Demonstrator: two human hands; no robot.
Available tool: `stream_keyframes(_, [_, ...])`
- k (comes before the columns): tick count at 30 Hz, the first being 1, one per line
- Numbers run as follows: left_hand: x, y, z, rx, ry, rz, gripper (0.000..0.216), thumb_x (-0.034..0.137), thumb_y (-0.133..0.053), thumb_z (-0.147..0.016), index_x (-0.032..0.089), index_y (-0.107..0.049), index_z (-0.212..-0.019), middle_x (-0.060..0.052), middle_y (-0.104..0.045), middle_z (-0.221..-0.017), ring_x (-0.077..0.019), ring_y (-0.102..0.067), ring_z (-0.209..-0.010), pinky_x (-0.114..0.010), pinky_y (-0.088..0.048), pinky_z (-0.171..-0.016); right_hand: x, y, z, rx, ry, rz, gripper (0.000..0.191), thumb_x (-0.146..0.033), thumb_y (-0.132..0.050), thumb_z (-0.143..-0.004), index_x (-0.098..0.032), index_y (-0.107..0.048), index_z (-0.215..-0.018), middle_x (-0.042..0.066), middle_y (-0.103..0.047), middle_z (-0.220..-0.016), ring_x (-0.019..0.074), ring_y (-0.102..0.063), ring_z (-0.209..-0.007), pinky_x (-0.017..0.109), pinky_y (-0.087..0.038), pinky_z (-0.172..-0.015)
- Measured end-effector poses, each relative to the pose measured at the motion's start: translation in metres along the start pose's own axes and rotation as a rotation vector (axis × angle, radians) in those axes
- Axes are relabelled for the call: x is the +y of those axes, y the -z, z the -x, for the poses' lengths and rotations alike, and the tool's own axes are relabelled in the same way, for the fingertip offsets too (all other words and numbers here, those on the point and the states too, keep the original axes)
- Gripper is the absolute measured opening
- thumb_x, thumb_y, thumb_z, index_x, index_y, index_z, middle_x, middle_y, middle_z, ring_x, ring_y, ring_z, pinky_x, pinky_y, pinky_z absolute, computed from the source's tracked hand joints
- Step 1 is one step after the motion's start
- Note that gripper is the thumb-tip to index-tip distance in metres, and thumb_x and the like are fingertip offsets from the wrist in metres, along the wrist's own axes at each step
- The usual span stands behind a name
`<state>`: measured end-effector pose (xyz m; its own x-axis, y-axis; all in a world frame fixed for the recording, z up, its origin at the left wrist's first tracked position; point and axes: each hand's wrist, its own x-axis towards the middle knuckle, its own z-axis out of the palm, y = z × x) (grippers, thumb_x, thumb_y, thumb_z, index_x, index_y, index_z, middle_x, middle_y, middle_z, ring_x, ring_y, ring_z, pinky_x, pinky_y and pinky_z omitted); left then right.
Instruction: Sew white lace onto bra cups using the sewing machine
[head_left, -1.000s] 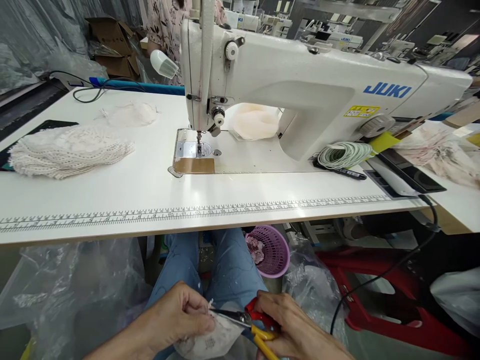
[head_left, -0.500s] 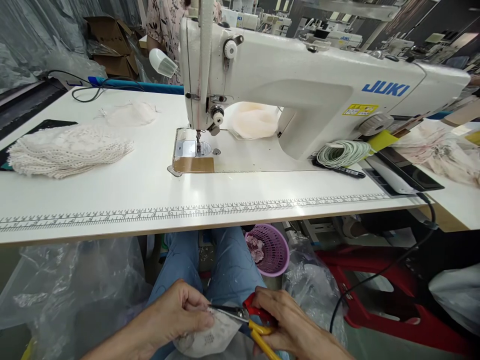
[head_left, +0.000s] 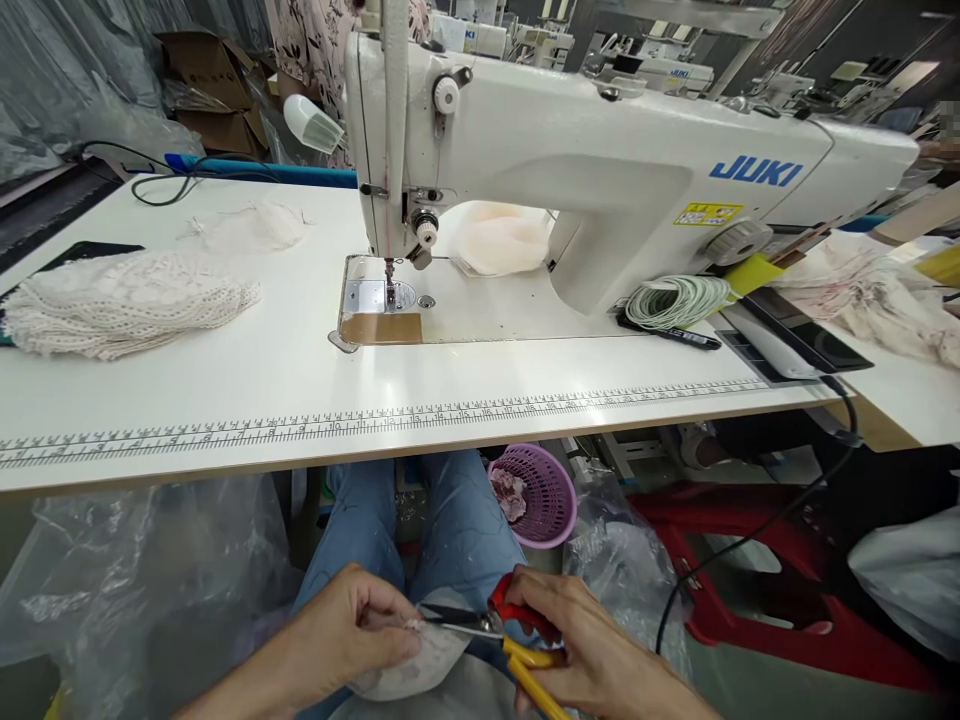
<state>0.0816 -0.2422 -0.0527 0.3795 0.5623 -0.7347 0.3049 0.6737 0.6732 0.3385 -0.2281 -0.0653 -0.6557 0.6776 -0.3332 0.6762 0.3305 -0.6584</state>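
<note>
Head view: left hand [head_left: 352, 630] pinching small white lace fabric piece [head_left: 420, 655]. Right hand [head_left: 581, 650] closed around red-and-yellow-handled snips [head_left: 510, 640], blades touching fabric.

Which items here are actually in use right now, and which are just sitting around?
In use:
- left hand pinching the white fabric piece
- right hand holding the scissors, blades at the fabric

Lying about:
- sewing machine
- lace stack
- cord coil
- purple basket
- black pen

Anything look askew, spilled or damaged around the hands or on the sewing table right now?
Nothing stands out. The left hand pinches the white fabric piece; the right hand holds the scissors at its edge.
</note>
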Motion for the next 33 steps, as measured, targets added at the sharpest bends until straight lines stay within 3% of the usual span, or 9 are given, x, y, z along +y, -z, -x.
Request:
stream_keyframes(3, [-0.005,-0.001,-0.001,-0.014,-0.023,-0.032,0.03,0.04,-0.065,-0.066,0.011,-0.073,-0.073,0.005,-0.034,-0.052,-0.01,-0.026,-0.054,-0.023,-0.017,-0.049,0.001,-0.001,0.0,-0.029,0.004,0.012,0.038,-0.045,-0.075,-0.064,-0.019,-0.055,-0.084,-0.002,-0.055,-0.074,0.0119,-0.048,-0.061,0.021,-0.027,-0.053])
stream_keyframes(6, [-0.005,-0.002,0.0,-0.015,-0.022,-0.028,0.032,0.04,-0.065,-0.065,0.012,-0.074,-0.077,0.005,-0.036,-0.053,-0.0106,-0.028,-0.055,-0.023,-0.018,-0.05,0.002,-0.004,-0.001,-0.041,0.019,0.021,0.036,-0.038,-0.077,-0.063,-0.019,-0.055,-0.085,-0.004,-0.054,-0.072,0.0108,-0.046,-0.059,0.022,-0.024,-0.052])
stream_keyframes(12, [0.0,-0.005,0.003,0.055,0.029,-0.034,0.031,0.041,-0.066,-0.06,0.013,-0.073,-0.072,0.003,-0.043,-0.058,-0.0123,-0.033,-0.059,-0.022,-0.023,-0.053,0.001,-0.004,-0.001,-0.051,0.036,0.044,0.038,-0.048,-0.071,-0.068,-0.019,-0.054,-0.086,-0.003,-0.053,-0.073,0.0113,-0.045,-0.059,0.023,-0.023,-0.051])
stream_keyframes(17, [-0.004,-0.004,0.0,0.013,0.018,-0.031,0.03,0.039,-0.065,-0.064,0.01,-0.071,-0.072,0.005,-0.035,-0.052,-0.0105,-0.026,-0.054,-0.024,-0.016,-0.05,0.0,-0.002,0.0,-0.06,0.032,0.065,0.035,-0.043,-0.071,-0.069,-0.019,-0.056,-0.088,-0.002,-0.054,-0.073,0.0115,-0.046,-0.058,0.023,-0.023,-0.051])
stream_keyframes(22, [-0.003,-0.002,-0.002,-0.051,-0.007,0.014,0.025,0.036,-0.064,-0.068,0.012,-0.067,-0.061,0.007,-0.027,-0.048,-0.0091,-0.018,-0.05,-0.027,-0.011,-0.049,0.002,-0.004,-0.001,-0.042,0.048,0.067,0.035,-0.043,-0.073,-0.068,-0.018,-0.055,-0.085,-0.003,-0.052,-0.071,0.0105,-0.043,-0.055,0.023,-0.021,-0.049])
stream_keyframes(27, [-0.003,-0.003,-0.002,-0.073,-0.046,0.039,0.033,0.041,-0.066,-0.068,0.014,-0.059,-0.051,0.007,-0.024,-0.047,-0.0085,-0.016,-0.049,-0.027,-0.01,-0.048,0.007,-0.011,-0.003,-0.005,0.073,0.044,0.034,-0.047,-0.07,-0.07,-0.018,-0.053,-0.078,-0.004,-0.049,-0.068,0.009,-0.04,-0.053,0.023,-0.021,-0.048])
stream_keyframes(30, [-0.007,-0.002,-0.004,-0.046,-0.021,0.083,0.035,0.046,-0.071,-0.062,0.011,-0.067,-0.058,0.006,-0.034,-0.047,-0.0084,-0.024,-0.049,-0.024,-0.016,-0.048,0.011,-0.013,-0.003,0.003,0.078,-0.034,0.04,-0.053,-0.069,-0.068,-0.018,-0.052,-0.077,-0.005,-0.048,-0.067,0.0088,-0.039,-0.054,0.022,-0.024,-0.049])
stream_keyframes(33, [-0.01,-0.003,-0.006,-0.024,0.011,0.128,0.044,0.049,-0.075,-0.056,0.009,-0.072,-0.074,0.002,-0.049,-0.053,-0.0104,-0.036,-0.052,-0.023,-0.026,-0.051,0.01,-0.012,-0.001,0.012,-0.016,-0.144,0.046,-0.058,-0.071,-0.063,-0.019,-0.053,-0.081,-0.005,-0.045,-0.065,0.0096,-0.036,-0.055,0.021,-0.026,-0.05])
